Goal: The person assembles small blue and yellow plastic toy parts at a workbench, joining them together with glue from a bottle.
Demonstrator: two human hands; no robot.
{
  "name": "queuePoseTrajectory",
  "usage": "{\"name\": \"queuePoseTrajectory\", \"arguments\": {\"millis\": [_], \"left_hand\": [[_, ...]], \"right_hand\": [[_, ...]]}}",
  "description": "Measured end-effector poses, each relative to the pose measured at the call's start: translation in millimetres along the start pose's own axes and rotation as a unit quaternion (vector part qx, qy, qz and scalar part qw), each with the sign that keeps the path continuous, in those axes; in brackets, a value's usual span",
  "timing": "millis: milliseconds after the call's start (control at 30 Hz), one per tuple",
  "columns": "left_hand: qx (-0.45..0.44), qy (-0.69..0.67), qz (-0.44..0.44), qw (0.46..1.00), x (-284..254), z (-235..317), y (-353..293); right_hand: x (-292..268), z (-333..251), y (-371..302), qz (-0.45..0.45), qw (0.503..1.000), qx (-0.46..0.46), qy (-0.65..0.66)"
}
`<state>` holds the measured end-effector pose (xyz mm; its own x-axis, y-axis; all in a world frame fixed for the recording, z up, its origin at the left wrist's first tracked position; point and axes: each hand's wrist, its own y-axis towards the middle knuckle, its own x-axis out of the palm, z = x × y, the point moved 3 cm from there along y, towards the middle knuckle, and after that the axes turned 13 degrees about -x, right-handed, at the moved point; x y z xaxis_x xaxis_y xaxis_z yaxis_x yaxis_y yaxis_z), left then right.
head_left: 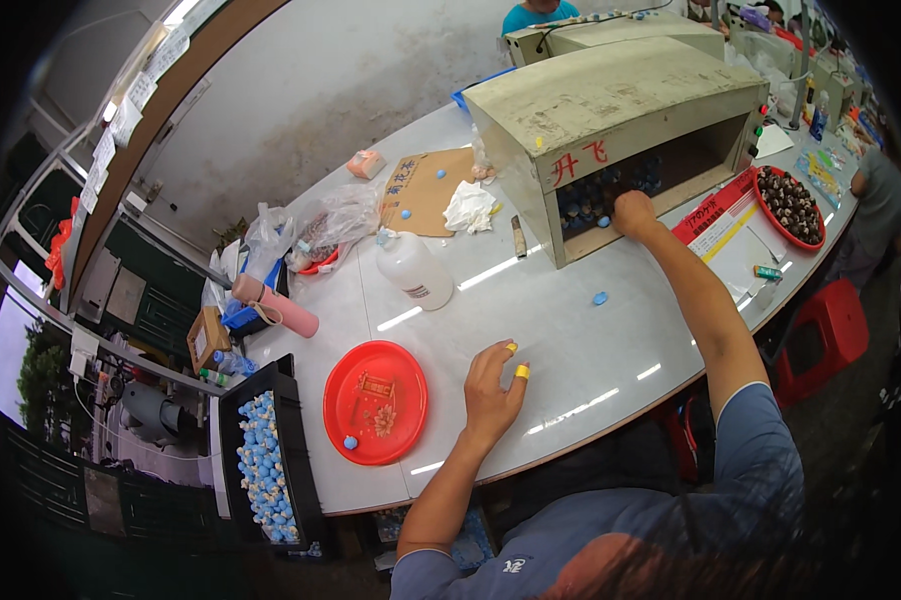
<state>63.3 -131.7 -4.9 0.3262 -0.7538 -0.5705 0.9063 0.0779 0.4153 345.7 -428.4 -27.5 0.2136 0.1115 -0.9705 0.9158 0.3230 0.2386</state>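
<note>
My left hand (495, 388) hovers over the grey table (561, 350), fingers apart and nothing in it. Yellow tape wraps two of its fingertips. My right hand (633, 213) reaches into the front opening of a cream metal box (611, 110), its fingers curled. Whatever they may hold is hidden. Beside that hand, many small dark-blue pieces (583, 205) lie inside the box, one lighter blue piece (604, 222) near its lip. A single blue piece (600, 298) rests on the table between my hands. Left of my left hand is a red round plate (411, 400) with one small blue piece (351, 442) on it.
A black tray (306, 450) of small blue-and-cream pieces stands at the left edge. Behind the plate are a white bottle (416, 272) and a pink flask (281, 308). Cardboard (426, 185) lies further back. At right, a red bowl (819, 240) holds dark pieces, near a red stool (826, 340).
</note>
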Motion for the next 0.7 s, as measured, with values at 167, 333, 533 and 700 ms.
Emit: {"name": "queuePoseTrajectory", "arguments": {"millis": [167,333,533,700], "left_hand": [[-0.066,-0.044,-0.032,0.996,3,-4,5],[-0.129,-0.144,-0.088,0.977,14,-21,13],[-0.044,-0.12,-0.237,0.963,41,5,25],[-0.055,-0.166,-0.323,0.93,60,4,20]], "right_hand": [[-2,11,-24,0.134,0.988,0.02,0.071],[-7,-41,-78,0.049,0.729,0.024,0.682],[-25,-141,-160,-0.162,0.633,-0.034,0.756],[-20,-143,-180,-0.168,0.632,-0.004,0.757]]}}
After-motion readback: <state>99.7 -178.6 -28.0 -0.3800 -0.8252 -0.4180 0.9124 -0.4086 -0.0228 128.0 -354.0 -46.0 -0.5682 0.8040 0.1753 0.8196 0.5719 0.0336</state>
